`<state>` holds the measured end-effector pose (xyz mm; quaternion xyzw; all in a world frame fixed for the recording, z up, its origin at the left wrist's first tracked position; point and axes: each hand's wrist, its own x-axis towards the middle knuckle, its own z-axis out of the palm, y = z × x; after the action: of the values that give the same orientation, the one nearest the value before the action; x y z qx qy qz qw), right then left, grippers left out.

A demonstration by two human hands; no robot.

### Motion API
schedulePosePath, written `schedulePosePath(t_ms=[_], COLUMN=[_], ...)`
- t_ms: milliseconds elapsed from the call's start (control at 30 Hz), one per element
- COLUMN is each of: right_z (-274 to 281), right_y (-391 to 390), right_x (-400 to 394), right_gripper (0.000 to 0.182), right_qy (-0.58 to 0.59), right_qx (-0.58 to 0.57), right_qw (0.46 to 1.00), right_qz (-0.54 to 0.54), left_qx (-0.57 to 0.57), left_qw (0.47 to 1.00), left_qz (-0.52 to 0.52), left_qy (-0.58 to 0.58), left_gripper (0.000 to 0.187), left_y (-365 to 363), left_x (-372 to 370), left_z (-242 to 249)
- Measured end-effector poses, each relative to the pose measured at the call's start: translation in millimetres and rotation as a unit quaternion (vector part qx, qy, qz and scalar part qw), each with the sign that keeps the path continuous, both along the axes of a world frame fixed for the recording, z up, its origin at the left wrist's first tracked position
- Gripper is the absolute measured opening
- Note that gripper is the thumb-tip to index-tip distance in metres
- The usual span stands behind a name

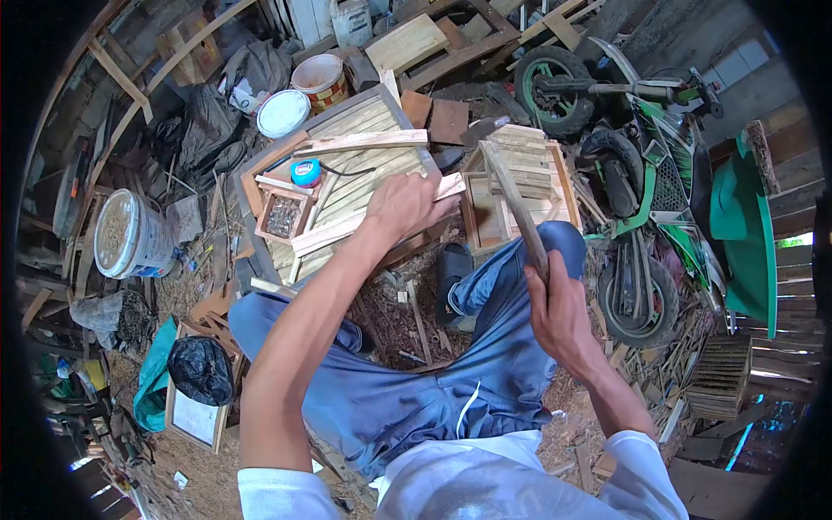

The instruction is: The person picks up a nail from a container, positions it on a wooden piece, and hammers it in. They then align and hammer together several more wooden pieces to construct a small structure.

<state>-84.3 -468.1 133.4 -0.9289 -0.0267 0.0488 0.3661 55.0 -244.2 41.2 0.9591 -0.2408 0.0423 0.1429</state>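
Note:
My left hand (403, 208) is closed around a pale wooden strip (334, 236), which lies slantwise over a slatted wooden panel (364, 121). In my right hand (556, 312) is the lower end of a long wooden-handled tool (513, 195). Its handle points up and away, with a dark metal head (484, 131) at the far end. A blue tape measure (305, 172) rests on the panel beside a small wooden box (283, 215) of nails or screws. Under the tool stands a small slatted wooden frame (563, 178). Another wooden strip (373, 141) lies across the panel's far part.
A green motorbike (646, 186) stands at the right, near a green plastic chair (745, 234). Buckets (319, 76) and a white lid (283, 113) are behind the panel. Another bucket (130, 234) is at the left. Wood scraps and shavings cover the floor around my legs.

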Motion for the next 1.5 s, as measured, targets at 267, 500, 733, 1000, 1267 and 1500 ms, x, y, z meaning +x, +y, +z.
schedulePosePath(t_ms=[267, 500, 733, 1000, 1267, 1500], right_z=[9, -11, -39, -61, -46, -54], right_y=[-3, -7, 1, 25, 49, 68], right_x=[-4, 3, 48, 70, 66, 60], right_gripper=[0.020, 0.019, 0.035, 0.044, 0.034, 0.034], right_qy=[0.019, 0.068, -0.109, -0.033, -0.120, -0.132], right_qx=[-0.011, 0.024, 0.088, 0.251, 0.241, 0.264], right_qw=[1.000, 0.997, 0.990, 0.967, 0.956, 0.942], right_qz=[0.001, -0.035, 0.011, 0.011, -0.117, -0.162], left_qx=[0.029, 0.003, -0.070, -0.139, -0.190, -0.274], left_qw=[1.000, 0.999, 0.990, 0.957, 0.967, 0.912], left_qz=[-0.009, -0.033, -0.060, -0.097, 0.128, 0.303], left_qy=[0.008, -0.020, 0.110, 0.237, -0.112, -0.030], left_gripper=[0.049, 0.048, 0.055, 0.045, 0.056, 0.053], left_y=[-5, -1, 13, 17, -21, -53], left_x=[-3, 6, 2, -1, -53, -77], left_z=[5, 1, 31, 68, 66, 51])
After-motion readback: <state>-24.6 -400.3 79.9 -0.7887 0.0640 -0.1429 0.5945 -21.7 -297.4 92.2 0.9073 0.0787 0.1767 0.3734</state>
